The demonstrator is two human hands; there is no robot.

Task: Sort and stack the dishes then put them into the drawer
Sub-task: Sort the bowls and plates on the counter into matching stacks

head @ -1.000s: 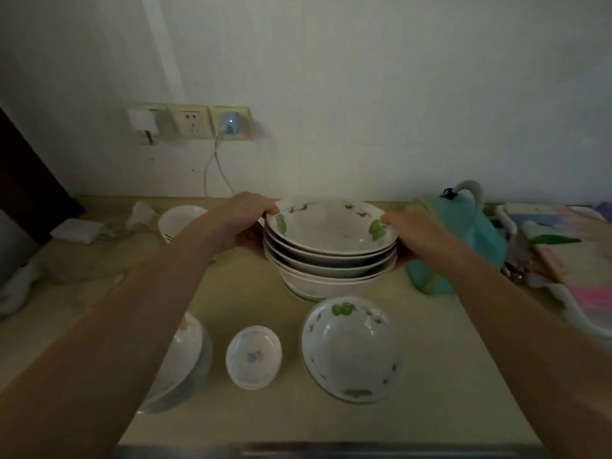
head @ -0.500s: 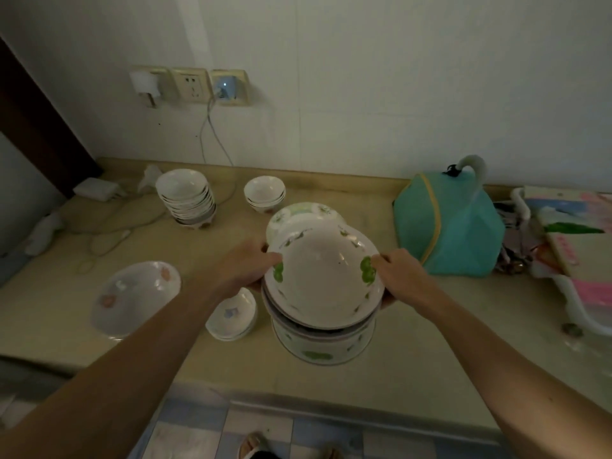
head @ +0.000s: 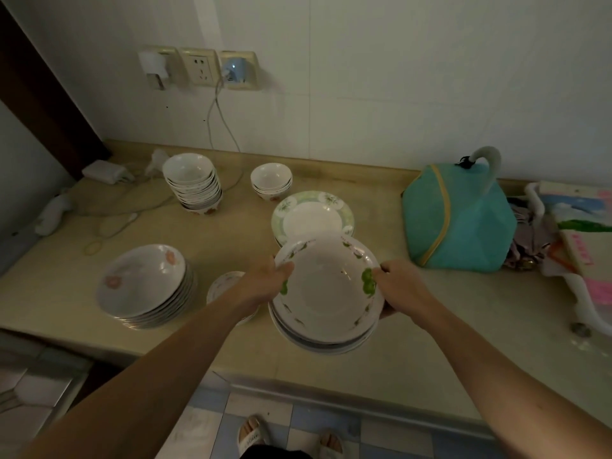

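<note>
Both hands grip one stack of leaf-printed bowls [head: 326,293] above the worktop [head: 463,309] near its front edge: the left hand [head: 265,283] and right hand [head: 402,286] have fingers curled over opposite rims. Just beyond the fingers lie green-rimmed plates [head: 313,213]; left of them stand one stack of flowered plates [head: 145,286] and two stacks of small bowls [head: 195,183].

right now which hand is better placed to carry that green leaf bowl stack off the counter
Neither alone: the left hand and right hand each grip opposite rims of the bowl stack. It likely needs both; the grip looks balanced.
</note>
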